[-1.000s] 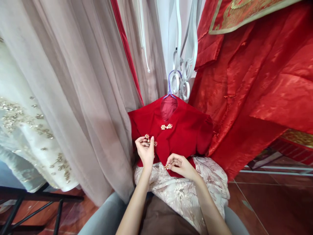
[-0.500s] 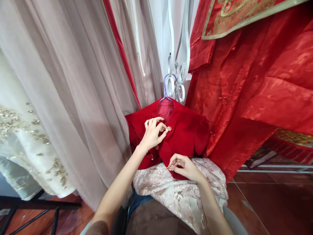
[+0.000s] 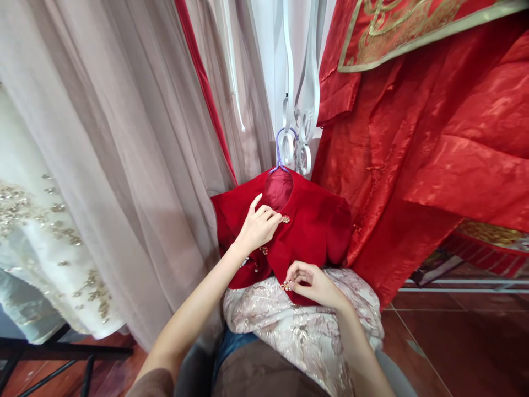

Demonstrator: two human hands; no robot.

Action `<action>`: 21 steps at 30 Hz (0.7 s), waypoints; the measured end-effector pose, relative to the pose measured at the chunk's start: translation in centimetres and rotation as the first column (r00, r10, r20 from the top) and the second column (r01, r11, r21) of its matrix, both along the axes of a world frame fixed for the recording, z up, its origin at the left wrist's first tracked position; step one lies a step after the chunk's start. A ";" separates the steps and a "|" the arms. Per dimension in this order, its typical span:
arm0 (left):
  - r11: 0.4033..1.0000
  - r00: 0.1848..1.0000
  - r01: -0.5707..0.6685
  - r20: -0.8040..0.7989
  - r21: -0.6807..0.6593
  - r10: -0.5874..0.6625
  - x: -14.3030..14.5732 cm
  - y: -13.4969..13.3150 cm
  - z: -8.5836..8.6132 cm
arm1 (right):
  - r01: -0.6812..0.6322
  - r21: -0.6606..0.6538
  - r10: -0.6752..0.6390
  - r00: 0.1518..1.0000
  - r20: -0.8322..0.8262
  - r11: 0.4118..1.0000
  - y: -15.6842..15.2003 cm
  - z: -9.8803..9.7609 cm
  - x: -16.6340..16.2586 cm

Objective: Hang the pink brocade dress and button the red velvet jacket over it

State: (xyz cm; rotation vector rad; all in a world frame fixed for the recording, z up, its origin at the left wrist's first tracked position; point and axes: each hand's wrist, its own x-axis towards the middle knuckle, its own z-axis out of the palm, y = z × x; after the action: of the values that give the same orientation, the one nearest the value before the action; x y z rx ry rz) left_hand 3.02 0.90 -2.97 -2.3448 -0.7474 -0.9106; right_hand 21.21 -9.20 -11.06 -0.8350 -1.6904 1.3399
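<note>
A small red velvet jacket (image 3: 314, 226) hangs on a purple hanger (image 3: 283, 149) hooked to white scrolled metalwork. It has gold flower clasps down its front. My left hand (image 3: 258, 226) is up at the collar, fingers pinched on the top flower clasp (image 3: 285, 219). My right hand (image 3: 308, 282) is at the jacket's lower hem, fingers pinched on the bottom flower clasp (image 3: 286, 286). A middle clasp (image 3: 263, 250) shows between my hands. Under the jacket lies a pale pink brocade skirt (image 3: 306, 325).
Sheer beige curtain fabric (image 3: 124, 138) hangs at the left, with a white sequinned gown (image 3: 37, 242) beyond it. Glossy red satin garments (image 3: 433, 138) with gold trim hang at the right. A black metal frame (image 3: 49, 353) stands low left on red floor tiles (image 3: 463, 342).
My left hand rose from the middle clasp on the jacket's left flap to the top clasp at the collar and closed on it. My right hand stayed at the bottom clasp.
</note>
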 end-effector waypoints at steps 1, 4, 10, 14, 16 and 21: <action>1.000 1.000 -0.010 0.024 0.025 0.010 0.0 0.1 -0.1 | 0.033 0.019 -0.033 0.999 -0.014 0.999 0.2 0.3 -0.1; 0.991 0.976 -0.123 0.189 0.053 0.111 0.1 0.3 -0.4 | 0.240 0.096 -0.221 0.960 -0.174 0.966 1.8 2.2 -1.1; 0.910 0.778 -0.398 0.484 -0.117 0.402 1.8 0.2 -0.3 | 0.363 0.214 -0.325 0.926 -0.192 0.907 5.2 6.7 -5.8; 0.897 0.646 -0.422 0.651 -0.130 0.399 0.9 -0.1 0.0 | 0.617 0.251 -0.641 0.767 0.020 0.746 5.4 5.7 -6.8; 0.891 0.593 -0.431 0.700 -0.142 0.398 -0.4 -0.2 -0.4 | 0.711 0.323 -0.763 0.644 0.058 0.625 5.4 4.9 -5.8; 0.885 0.524 -0.421 0.744 -0.198 0.416 -4.2 -0.6 -1.6 | 0.761 0.515 -0.910 0.399 0.108 0.395 7.2 4.8 -2.1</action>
State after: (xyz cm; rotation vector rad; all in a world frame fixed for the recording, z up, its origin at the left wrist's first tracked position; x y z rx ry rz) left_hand -1.18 0.31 -4.55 -1.5308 -1.5602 -1.6853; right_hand 19.13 -2.01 -6.27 -1.5100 -1.3207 0.0715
